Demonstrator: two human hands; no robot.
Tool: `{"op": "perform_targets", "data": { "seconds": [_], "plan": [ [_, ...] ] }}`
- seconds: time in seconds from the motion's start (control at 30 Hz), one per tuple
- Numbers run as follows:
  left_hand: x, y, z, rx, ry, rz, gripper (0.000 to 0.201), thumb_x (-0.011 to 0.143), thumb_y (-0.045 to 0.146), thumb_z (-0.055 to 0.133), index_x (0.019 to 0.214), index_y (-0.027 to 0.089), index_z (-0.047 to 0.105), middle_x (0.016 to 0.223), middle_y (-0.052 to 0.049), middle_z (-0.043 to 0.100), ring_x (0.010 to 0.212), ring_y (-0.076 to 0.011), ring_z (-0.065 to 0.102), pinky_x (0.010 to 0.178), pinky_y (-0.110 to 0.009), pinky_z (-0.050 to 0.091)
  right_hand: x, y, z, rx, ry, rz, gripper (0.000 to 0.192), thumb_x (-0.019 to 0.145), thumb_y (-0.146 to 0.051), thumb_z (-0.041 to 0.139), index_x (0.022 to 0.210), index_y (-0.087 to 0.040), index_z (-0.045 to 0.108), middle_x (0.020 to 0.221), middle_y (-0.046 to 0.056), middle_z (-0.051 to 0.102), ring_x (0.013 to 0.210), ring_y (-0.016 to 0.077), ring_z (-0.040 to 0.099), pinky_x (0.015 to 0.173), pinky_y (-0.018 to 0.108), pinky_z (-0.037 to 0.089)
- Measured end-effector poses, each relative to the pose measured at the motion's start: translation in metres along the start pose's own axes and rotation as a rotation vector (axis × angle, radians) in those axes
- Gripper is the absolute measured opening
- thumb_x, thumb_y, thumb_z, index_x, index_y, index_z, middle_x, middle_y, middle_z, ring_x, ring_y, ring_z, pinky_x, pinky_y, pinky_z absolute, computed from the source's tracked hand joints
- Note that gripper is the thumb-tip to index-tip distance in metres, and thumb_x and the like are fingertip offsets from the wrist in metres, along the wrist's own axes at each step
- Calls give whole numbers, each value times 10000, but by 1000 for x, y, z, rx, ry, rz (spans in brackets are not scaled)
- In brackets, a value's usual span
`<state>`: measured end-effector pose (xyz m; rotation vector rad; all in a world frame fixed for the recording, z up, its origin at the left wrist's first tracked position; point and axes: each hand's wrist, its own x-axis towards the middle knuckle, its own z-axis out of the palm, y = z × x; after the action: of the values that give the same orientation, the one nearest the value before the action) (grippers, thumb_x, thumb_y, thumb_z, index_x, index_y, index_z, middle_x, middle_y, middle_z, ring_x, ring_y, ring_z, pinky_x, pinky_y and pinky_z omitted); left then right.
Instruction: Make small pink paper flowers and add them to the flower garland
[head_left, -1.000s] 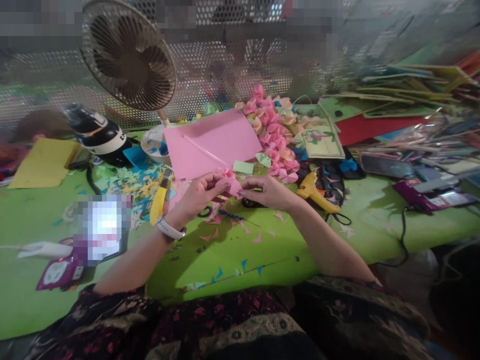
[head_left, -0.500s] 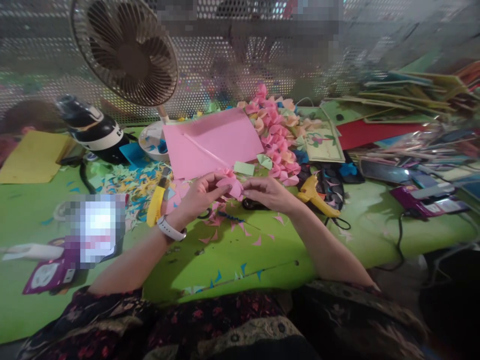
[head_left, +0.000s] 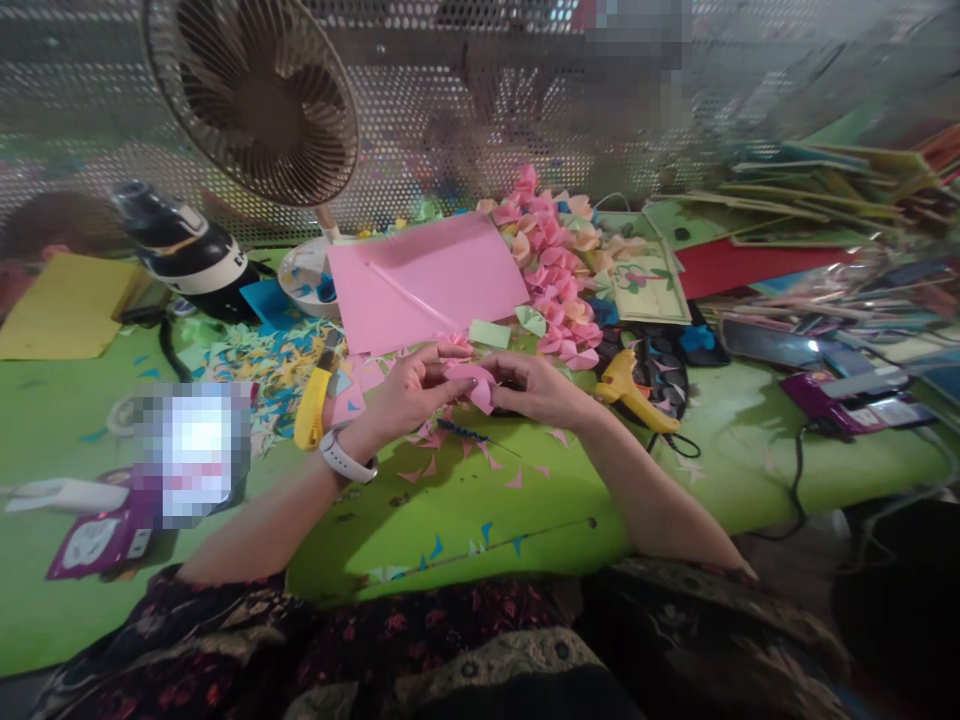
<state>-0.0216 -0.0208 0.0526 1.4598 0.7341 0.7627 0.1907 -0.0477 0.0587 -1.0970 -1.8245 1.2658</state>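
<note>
A pink paper petal piece (head_left: 478,386) sits between my two hands above the green table. My left hand (head_left: 417,390), with a white watch band on its wrist, pinches the piece between thumb and fingers. From the other side my right hand (head_left: 529,388) closes its fingertips on the piece's right edge. Behind the hands lie a large pink paper sheet (head_left: 442,285), a small pale green paper piece (head_left: 490,333) and a heap of pink paper flowers (head_left: 551,270). Small pink offcuts (head_left: 491,460) and a dark blue twisted strip (head_left: 461,430) lie below the fingers.
At right are a yellow glue gun (head_left: 630,395), a purple device (head_left: 855,405) and stacked papers (head_left: 817,190). At left are a yellow cutter (head_left: 311,405), paper scraps (head_left: 277,365), a black bottle (head_left: 191,255), a fan (head_left: 262,110) and a lit, blurred screen (head_left: 196,450).
The pink piece has turned and shifted slightly right and down. My right fingers have moved in and curled against it; my left hand keeps its pinch.
</note>
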Motion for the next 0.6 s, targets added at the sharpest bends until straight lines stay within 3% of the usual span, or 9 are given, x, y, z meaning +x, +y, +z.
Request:
{"op": "perform_targets", "data": {
  "seconds": [0.23,0.4,0.6],
  "plan": [
    [-4,4,-1,172,-68,158,345,896,359,661,1176,157,663,1202,-134,703,956,-188,708,792,-279,568,1,-2,2,255,-36,18,276,858,-279,675,1101,-159,630,948,34,693,777,118,624,716,255,500],
    [-6,10,-2,87,-212,144,463,863,290,704,1294,163,595,1159,-121,719,995,-199,714,847,-306,587,0,-6,1,363,-76,24,269,823,-278,719,1057,-168,644,910,18,691,794,124,632,744,258,508],
    [-8,10,2,57,-135,100,516,760,379,803,1200,158,648,1008,-105,755,882,-220,738,772,-325,608,-2,-3,2,319,-135,17,359,844,-304,715,1168,-165,650,1021,50,717,878,148,667,801,291,541]
  ]
}}
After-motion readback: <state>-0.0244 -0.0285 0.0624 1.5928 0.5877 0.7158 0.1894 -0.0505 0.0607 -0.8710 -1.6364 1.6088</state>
